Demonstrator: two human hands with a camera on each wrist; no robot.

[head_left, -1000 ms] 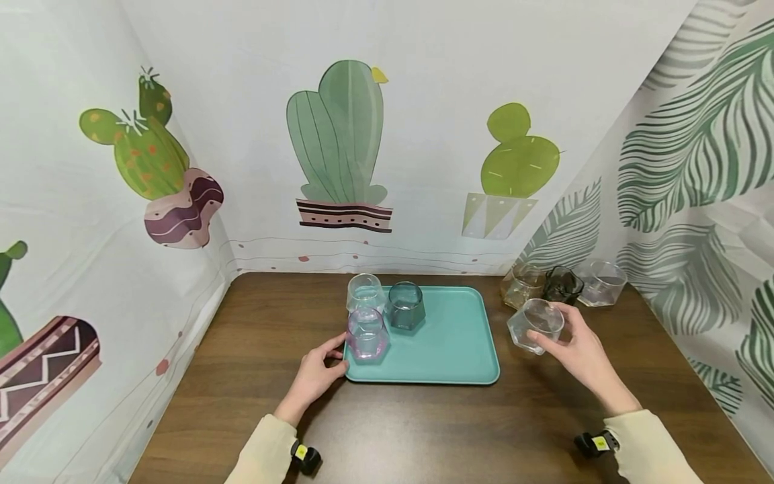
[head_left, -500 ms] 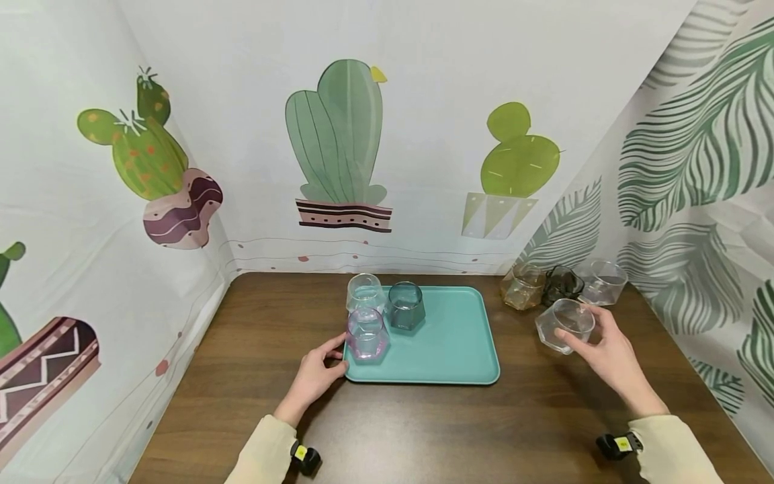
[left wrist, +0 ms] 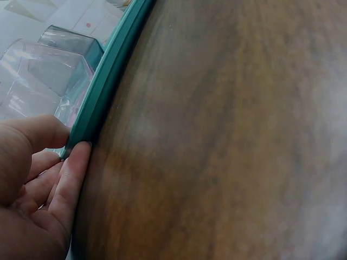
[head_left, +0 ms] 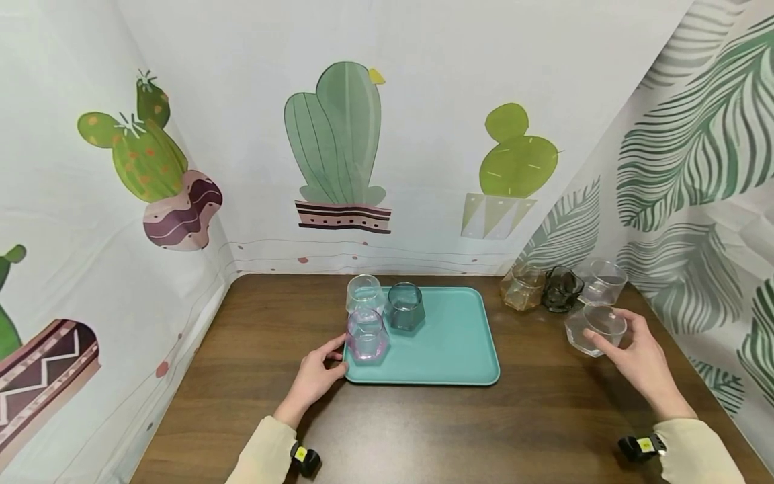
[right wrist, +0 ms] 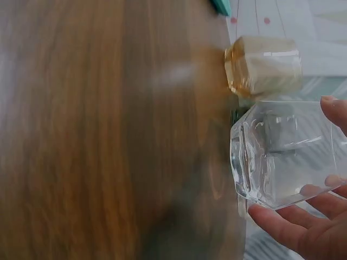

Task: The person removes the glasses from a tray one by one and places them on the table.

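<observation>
My right hand grips a clear faceted drinking glass between thumb and fingers, at the right of the table. In the right wrist view the fingers curl along the side of this clear glass, and its thick base faces the tabletop. At the front left corner of the turquoise tray, my left hand pinches the rim. The left wrist view has the thumb and fingertips right at the tray edge. A pink glass, a clear glass and a blue-grey glass stand on the tray's left part.
Along the wall at the back right stand an amber glass, a dark grey glass and another clear glass. The brown wooden table meets cloth-covered walls at the back and sides.
The right hand has moved to the right with the clear glass, away from the tray and in front of the back row. The left hand and the tray stay put.
</observation>
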